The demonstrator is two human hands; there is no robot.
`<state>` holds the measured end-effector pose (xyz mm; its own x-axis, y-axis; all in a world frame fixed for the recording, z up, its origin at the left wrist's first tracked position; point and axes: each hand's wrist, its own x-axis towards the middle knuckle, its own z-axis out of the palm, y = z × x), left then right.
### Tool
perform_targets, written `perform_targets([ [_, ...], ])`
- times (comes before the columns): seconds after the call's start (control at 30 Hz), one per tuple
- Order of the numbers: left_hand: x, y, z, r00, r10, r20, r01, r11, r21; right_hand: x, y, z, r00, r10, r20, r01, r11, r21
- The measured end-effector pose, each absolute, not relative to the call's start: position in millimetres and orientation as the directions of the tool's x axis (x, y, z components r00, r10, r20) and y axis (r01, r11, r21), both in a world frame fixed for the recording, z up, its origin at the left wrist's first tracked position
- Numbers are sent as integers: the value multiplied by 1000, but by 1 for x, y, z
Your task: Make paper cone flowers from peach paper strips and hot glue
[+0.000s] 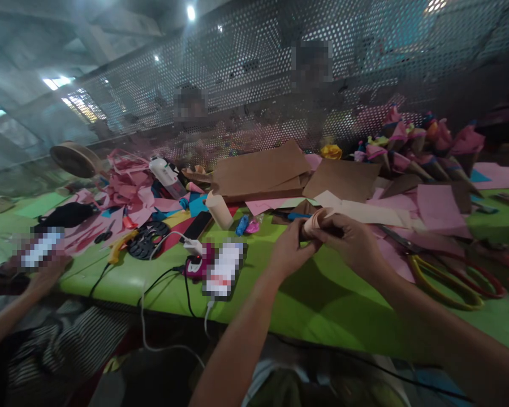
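Both of my hands meet over the green tabletop and hold a strip of cream paper (356,211), its near end curled into a roll. My left hand (292,247) grips the left side of the roll. On its right side, the fingers of my right hand (351,237) are wrapped over the paper. The strip's flat length runs off to the right behind my right hand. Just behind the roll lies a blue pen-like thing (299,216). To the right of my hands rest large scissors (443,271) with yellow and red handles.
A charging phone (224,268) and a magenta power socket (198,264) sit left of my hands, with cables hanging off the edge. A glue gun (121,247), brown cardboard (258,169) and pink paper (442,208) lie about. At far left, another person's hands (46,274) hold a phone.
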<state>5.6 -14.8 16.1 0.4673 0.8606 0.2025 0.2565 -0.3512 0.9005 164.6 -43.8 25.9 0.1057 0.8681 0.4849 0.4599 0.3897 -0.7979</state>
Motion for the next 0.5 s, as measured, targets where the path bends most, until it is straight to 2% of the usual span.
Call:
perform_targets([
  [0.1, 4, -16, 17, 510, 849, 140, 117, -230, 966, 165, -45, 32, 107, 870, 481, 414, 401, -817],
  [0.27, 1, -19, 22, 517, 854, 60, -1, -69, 998, 164, -47, 40, 31, 864, 503, 328, 467, -821],
  [0.5, 0, -20, 22, 476, 879, -16, -1, 19, 1000, 168, -48, 35, -68, 854, 516, 353, 504, -788],
])
